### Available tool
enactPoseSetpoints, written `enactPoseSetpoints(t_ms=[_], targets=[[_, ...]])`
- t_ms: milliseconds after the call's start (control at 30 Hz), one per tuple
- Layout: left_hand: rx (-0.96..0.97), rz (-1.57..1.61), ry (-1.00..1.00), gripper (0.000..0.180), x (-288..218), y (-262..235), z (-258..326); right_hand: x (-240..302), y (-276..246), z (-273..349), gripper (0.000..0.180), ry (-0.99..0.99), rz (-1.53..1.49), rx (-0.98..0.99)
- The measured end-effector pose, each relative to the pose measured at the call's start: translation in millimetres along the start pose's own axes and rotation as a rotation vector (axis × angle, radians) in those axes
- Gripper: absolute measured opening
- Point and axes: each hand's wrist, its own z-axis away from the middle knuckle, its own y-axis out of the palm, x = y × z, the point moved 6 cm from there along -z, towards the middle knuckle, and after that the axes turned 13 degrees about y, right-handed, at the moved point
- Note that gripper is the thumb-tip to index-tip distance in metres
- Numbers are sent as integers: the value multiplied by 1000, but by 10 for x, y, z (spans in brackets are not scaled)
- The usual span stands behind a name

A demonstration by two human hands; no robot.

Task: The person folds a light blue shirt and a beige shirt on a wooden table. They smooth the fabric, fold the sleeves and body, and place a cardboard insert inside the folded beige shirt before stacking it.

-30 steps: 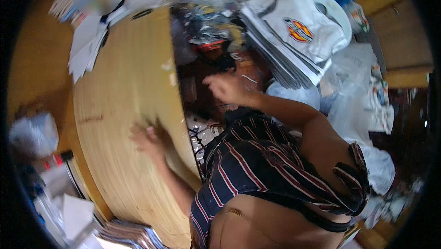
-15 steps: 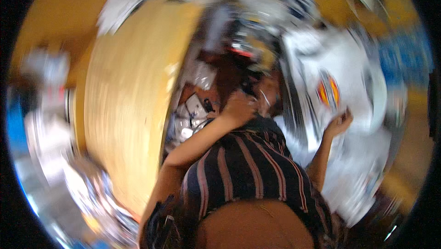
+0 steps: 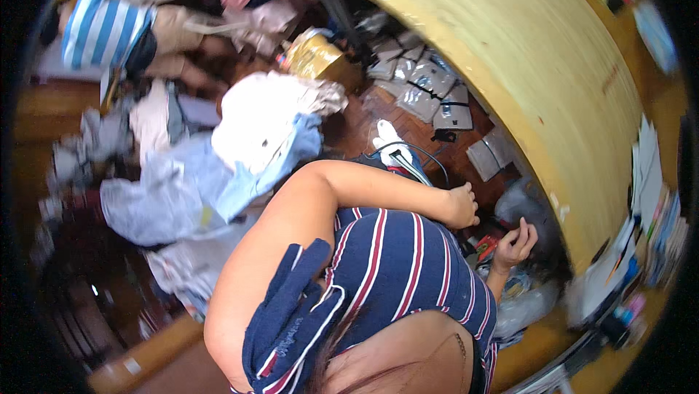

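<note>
My left arm reaches across my striped shirt. My left hand [image 3: 462,206] hangs beyond it with the fingers bent and a little apart, and nothing shows in them. Close by on the right, my right hand [image 3: 515,245] is raised, its half-curled fingers apart and visibly holding nothing. Beneath the two hands, by the base of a wooden table [image 3: 582,52], lie a small red thing [image 3: 484,245] and a crumpled clear plastic bag [image 3: 528,307]. A white thing [image 3: 389,145] I cannot identify lies in front of me beside a dark cord.
White and light blue garments [image 3: 262,121] are heaped on the left. Flat packets [image 3: 429,88] in clear plastic lie on the wooden floor along the table. A gold-coloured box [image 3: 317,56] is farther off. Two other people, one in a blue-and-white striped top [image 3: 109,30], are at the far left.
My view has swung round: the table is now on the right and the garments on the left. My hands are now close together on the right side. The earlier picture is blurred.
</note>
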Motion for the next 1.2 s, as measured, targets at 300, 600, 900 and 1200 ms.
enactPoseSetpoints(t_ms=[300,600,900,1200], targets=[[-900,548,-431,36,887,19,1828,1365,1054,-1328,56,-276,266,222],[-2050,981,-1785,20,1473,3382,4214,1904,1952,-1508,71,-446,326,534],[-1310,880,-2312,77,2071,4277,4214,1826,2238,-1256,43,-588,591,310],[-1005,680,-2291,22,1980,3072,4775,1921,2200,-1334,41,-466,591,418]])
